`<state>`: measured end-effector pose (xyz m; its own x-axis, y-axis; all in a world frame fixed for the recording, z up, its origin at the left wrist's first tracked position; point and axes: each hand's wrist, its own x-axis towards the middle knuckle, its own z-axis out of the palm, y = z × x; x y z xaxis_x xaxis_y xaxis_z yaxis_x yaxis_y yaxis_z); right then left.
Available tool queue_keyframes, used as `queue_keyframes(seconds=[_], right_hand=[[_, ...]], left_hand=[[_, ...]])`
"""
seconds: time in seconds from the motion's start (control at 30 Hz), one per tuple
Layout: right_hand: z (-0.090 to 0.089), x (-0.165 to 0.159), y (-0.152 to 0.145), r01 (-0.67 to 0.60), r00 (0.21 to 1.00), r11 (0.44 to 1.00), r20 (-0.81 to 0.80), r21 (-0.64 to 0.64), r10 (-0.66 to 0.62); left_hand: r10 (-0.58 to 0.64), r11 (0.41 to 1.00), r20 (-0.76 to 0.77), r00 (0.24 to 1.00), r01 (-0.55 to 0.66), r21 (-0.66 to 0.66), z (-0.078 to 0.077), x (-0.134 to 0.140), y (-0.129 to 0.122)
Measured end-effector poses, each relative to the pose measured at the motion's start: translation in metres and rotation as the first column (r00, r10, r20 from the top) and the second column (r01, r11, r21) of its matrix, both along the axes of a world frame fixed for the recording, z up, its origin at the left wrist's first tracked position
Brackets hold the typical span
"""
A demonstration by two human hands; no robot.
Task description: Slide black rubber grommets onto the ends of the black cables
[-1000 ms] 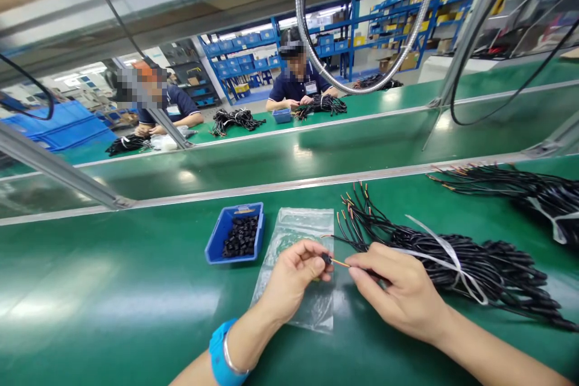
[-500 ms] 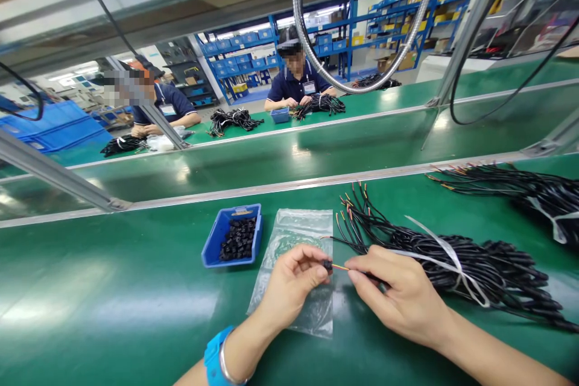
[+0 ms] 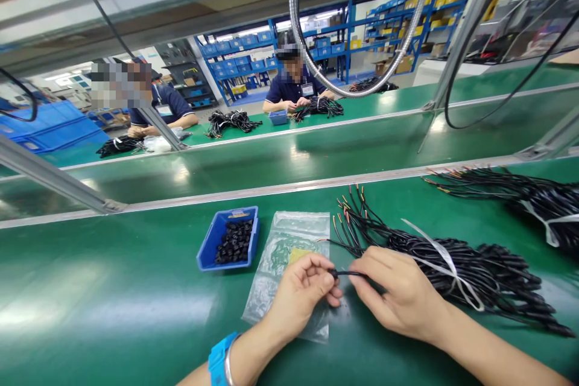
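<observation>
My left hand (image 3: pixel 301 292) is closed, thumb and fingers pinching a small black fitting (image 3: pixel 334 274) at the end of a black cable (image 3: pixel 349 273). My right hand (image 3: pixel 400 292) grips that cable a little to the right, fingers pressed together. No coloured wire shows between the hands; the cable enters the fitting. Beneath my left hand lies a clear plastic bag (image 3: pixel 283 232) with a yellow patch (image 3: pixel 297 255) visible at it. A tied bundle of black cables (image 3: pixel 420 253) with bared coloured wire ends lies behind and beside my right hand.
A blue bin (image 3: pixel 205 253) holds many small black fittings (image 3: pixel 234 242) left of the bag. Another cable bundle (image 3: pixel 538 193) lies at the far right. A metal rail (image 3: pixel 253 188) crosses behind. Two people sit at the opposite bench, and a metal hose (image 3: pixel 296 18) hangs overhead.
The coloured wires that showed between my hands are out of sight, and black cable now meets the fitting. My left hand has shifted slightly right and down. The yellow patch has come into view.
</observation>
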<state>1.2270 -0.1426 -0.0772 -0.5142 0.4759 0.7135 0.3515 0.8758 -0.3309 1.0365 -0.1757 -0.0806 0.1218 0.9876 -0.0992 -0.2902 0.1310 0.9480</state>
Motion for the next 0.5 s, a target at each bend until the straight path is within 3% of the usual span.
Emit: queue_keyframes(seconds=[0.23,0.5], right_hand=[[-0.0046,0.0012,0.0013,-0.053,0.998,0.992,-0.032,0.115,0.057],[-0.003,-0.0014,-0.0003,-0.108,0.993,0.994,0.04,-0.027,0.109]], left_hand=[[-0.016,0.999,0.066,0.998,0.019,-0.047,-0.0021,-0.0007,-0.0038],[0.03,0.982,-0.093,0.995,-0.012,0.189,-0.003,0.0005,-0.0081]])
